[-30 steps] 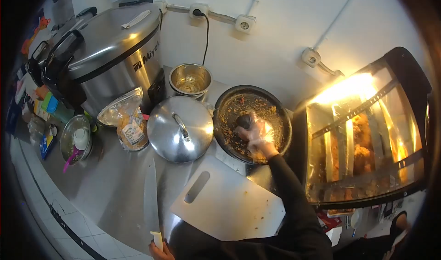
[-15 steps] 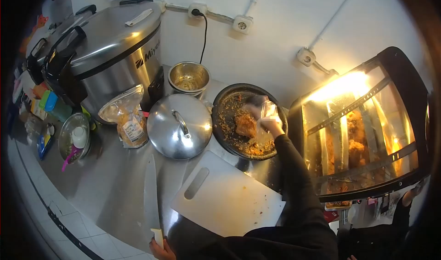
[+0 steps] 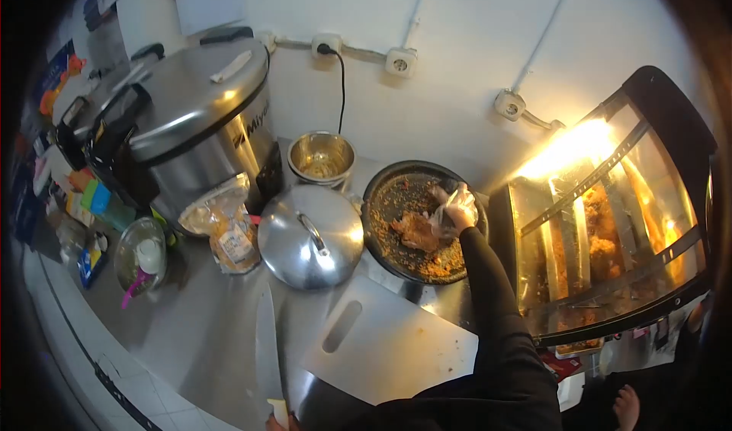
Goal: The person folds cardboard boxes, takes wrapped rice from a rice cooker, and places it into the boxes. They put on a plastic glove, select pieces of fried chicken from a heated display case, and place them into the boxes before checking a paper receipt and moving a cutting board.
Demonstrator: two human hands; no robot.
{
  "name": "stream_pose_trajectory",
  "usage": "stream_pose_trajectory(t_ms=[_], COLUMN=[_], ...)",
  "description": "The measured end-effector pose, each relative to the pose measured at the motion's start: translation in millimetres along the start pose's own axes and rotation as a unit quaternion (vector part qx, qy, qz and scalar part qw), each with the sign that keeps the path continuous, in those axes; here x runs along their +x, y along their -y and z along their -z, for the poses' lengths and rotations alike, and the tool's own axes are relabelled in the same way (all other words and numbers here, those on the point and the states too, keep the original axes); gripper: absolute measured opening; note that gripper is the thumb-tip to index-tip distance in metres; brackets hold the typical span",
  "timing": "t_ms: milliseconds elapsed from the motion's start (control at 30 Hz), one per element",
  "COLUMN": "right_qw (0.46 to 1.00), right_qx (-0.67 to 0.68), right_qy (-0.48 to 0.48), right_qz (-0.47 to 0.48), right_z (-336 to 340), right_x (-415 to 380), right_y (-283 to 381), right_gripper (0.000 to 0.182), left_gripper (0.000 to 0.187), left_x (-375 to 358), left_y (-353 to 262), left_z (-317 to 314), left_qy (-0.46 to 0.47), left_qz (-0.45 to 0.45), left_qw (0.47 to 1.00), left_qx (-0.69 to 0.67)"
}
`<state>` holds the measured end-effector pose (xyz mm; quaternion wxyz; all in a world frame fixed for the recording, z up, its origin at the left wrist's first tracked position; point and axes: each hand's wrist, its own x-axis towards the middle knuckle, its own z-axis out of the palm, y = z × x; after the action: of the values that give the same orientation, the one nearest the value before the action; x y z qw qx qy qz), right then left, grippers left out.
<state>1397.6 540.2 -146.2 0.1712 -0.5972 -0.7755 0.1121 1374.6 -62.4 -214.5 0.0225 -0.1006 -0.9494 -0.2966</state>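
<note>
My right hand [image 3: 459, 208], in a clear plastic glove, reaches into a round dark mortar dish [image 3: 371, 237]. Its fingers close on the right edge of a piece of fried chicken [image 3: 414, 231], partly hidden by the glove. Reddish-orange crumbs or chili bits are spread around the chicken. Low in the view, my left hand [image 3: 284, 425] grips the pale handle of a large knife [image 3: 267, 343]; the blade points away over the steel counter. Between my arms lies a white cutting board [image 3: 389, 339] with a few crumbs on it.
Left of the dish sit a metal lid [image 3: 305, 240], steel bowls [image 3: 322, 157] and a bagged food packet [image 3: 232, 240]. A big cooker [image 3: 206, 126] stands behind. A lit glass food warmer [image 3: 610, 233] borders the right. Another person's hand [image 3: 627, 408] shows at lower right.
The view has shifted, so the counter things appear lower. In the dish, the chicken has turned and looks flatter, with my right hand still beside it. The knife stays in my left hand.
</note>
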Motion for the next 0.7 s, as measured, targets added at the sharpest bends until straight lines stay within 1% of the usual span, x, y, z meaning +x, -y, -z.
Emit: stream_pose_trajectory(t_ms=[33, 67, 100, 133, 167, 233, 267, 333, 367, 467, 500, 533, 567, 600, 633, 667, 700], right_qw=[0.999, 0.998, 0.997, 0.989, 0.969, 0.951, 0.977, 0.974, 0.984, 0.996, 0.989, 0.952, 0.879, 0.99, 0.989, 0.986, 0.962], right_qx=[-0.027, -0.036, -0.044, 0.015, 0.077, 0.07, -0.066, -0.177, -0.116, -0.062, -0.103, -0.154, -0.219, 0.026, 0.054, 0.036, 0.253], right_qy=[0.039, -0.02, -0.04, -0.013, 0.027, 0.124, 0.141, 0.051, 0.057, 0.002, 0.003, -0.073, -0.177, 0.03, 0.008, 0.047, 0.037], right_qz=[0.003, 0.043, 0.051, 0.144, 0.232, 0.275, 0.145, 0.134, 0.119, 0.064, 0.103, 0.255, 0.385, 0.134, 0.14, 0.158, 0.094], right_z=[11, 10, 10, 1, -2, 1, 42, 32, -7, 3, -29, -43, -56, 10, 0, -8, -28], right_x=[-5, -15, -21, -30, -41, -70, -100, -118, -97, -104, -94, -95, -95, -118, -120, -118, -115], right_y=[8, 11, 18, 18, 24, 41, 87, 83, 61, 68, 61, 50, 40, 61, 56, 47, 42], right_gripper=[0.068, 0.07, 0.074, 0.077, 0.08, 0.086, 0.088, 0.087, 0.084, 0.076, 0.066, 0.054, 0.043, 0.032, 0.028, 0.029, 0.025], left_gripper=[0.053, 0.053, 0.054, 0.054, 0.057, 0.057, 0.057, 0.055, 0.055, 0.052, 0.051, 0.051, 0.05, 0.049, 0.048, 0.047, 0.042], left_x=[-2, 0, 0, 0, 2, -3, -4, 2, 4, 11, 13, 15, 19, 27, 37, 51, 69], left_y=[3, 5, 8, 8, 0, 11, 18, 19, 18, 12, 10, 7, 2, -4, -17, -33, -68], left_z=[-2, -3, -1, 2, 7, 2, -3, -6, -8, -16, -20, -27, -34, -40, -42, -45, -42], left_qy=[-0.005, 0.002, 0.013, 0.027, 0.055, 0.055, 0.055, 0.055, 0.054, 0.047, 0.043, 0.039, 0.035, 0.038, 0.054, 0.076, 0.103], left_qz=[0.016, 0.011, 0.006, 0.002, 0.032, 0.031, 0.029, 0.021, 0.017, 0.013, 0.013, 0.011, 0.003, -0.017, -0.053, -0.096, -0.15], left_qw=[1.0, 1.0, 1.0, 1.0, 0.998, 0.998, 0.998, 0.998, 0.998, 0.999, 0.999, 0.999, 0.997, 0.994, 0.987, 0.975, 0.957], left_qx=[0.0, -0.005, -0.009, -0.011, 0.011, 0.026, 0.032, 0.03, 0.026, -0.002, -0.017, -0.036, -0.063, -0.098, -0.139, -0.184, -0.226])
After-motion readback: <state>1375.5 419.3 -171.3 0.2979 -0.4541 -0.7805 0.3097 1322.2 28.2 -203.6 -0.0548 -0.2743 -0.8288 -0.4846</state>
